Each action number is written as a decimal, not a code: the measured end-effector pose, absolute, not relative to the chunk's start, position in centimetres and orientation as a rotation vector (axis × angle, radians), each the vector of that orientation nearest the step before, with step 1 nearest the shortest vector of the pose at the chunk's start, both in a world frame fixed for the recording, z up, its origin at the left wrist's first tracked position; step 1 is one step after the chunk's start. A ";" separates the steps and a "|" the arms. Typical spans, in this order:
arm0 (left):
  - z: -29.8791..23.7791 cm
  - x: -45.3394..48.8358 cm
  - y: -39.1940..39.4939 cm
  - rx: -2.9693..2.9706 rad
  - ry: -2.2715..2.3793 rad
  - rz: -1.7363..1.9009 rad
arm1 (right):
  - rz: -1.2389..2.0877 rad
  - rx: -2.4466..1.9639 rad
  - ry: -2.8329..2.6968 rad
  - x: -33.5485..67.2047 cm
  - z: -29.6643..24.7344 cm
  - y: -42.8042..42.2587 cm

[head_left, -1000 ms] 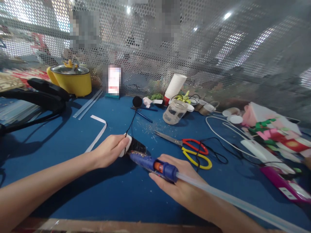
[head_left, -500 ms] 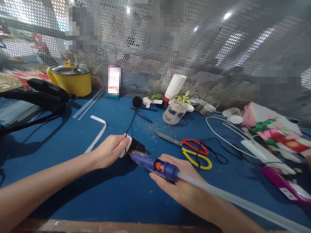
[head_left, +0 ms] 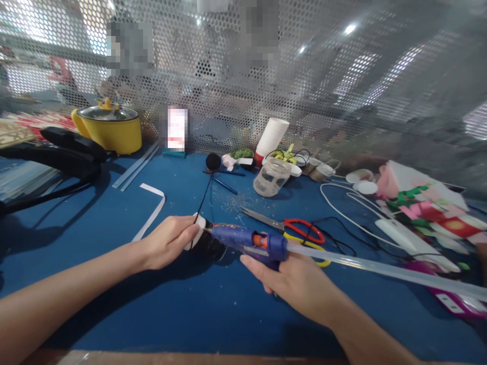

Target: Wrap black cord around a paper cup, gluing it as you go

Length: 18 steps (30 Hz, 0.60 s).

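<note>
My left hand (head_left: pixel 171 242) is closed on a small cup-like object (head_left: pixel 208 248), white at one end and dark along its side, lying tilted over the table. Black cord (head_left: pixel 205 198) runs from beneath my left fingertips back to a black ball of cord (head_left: pixel 213 162). In my right hand (head_left: pixel 292 276) is a blue hot glue gun (head_left: pixel 239 238), gripped by its handle. Its nozzle meets or nearly meets the cup-like object beside my left fingertips. A long clear glue stick (head_left: pixel 380 268) sticks out of the gun's rear, passing above my right wrist.
Scissors (head_left: pixel 304 230) with red and yellow handles lie just behind the glue gun. A clear plastic jar (head_left: pixel 271 178), stacked paper cups (head_left: pixel 274 137), and a yellow pot (head_left: pixel 117 133) stand farther back. A white strip (head_left: pixel 152 218) lies left; a purple power strip (head_left: pixel 452 301) lies right.
My right hand has raised the glue gun slightly and levelled it, bringing the nozzle to the white end. The cup-like object has turned slightly in my left hand. The view has shifted a little.
</note>
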<state>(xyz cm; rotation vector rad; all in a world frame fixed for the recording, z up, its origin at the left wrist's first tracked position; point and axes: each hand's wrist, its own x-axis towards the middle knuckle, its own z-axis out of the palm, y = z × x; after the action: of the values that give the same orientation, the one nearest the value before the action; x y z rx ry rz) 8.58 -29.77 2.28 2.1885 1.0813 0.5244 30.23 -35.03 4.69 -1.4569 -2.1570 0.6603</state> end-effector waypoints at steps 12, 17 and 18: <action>2.5 8.6 -29.7 2.238 1.041 0.478 | 0.876 -1.513 -2.052 30.3 4.8 -34.8; 2.7 8.6 -29.7 2.234 1.033 0.479 | 0.883 -1.519 -2.063 30.4 4.9 -34.8; 2.7 8.6 -29.7 2.235 1.029 0.480 | 0.881 -1.529 -2.065 30.4 4.9 -34.7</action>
<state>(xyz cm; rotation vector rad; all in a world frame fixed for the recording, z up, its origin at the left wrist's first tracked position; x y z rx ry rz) 8.56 -29.70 2.66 2.2353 1.0287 0.4800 30.42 -34.71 4.94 -1.5290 -2.0648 0.8805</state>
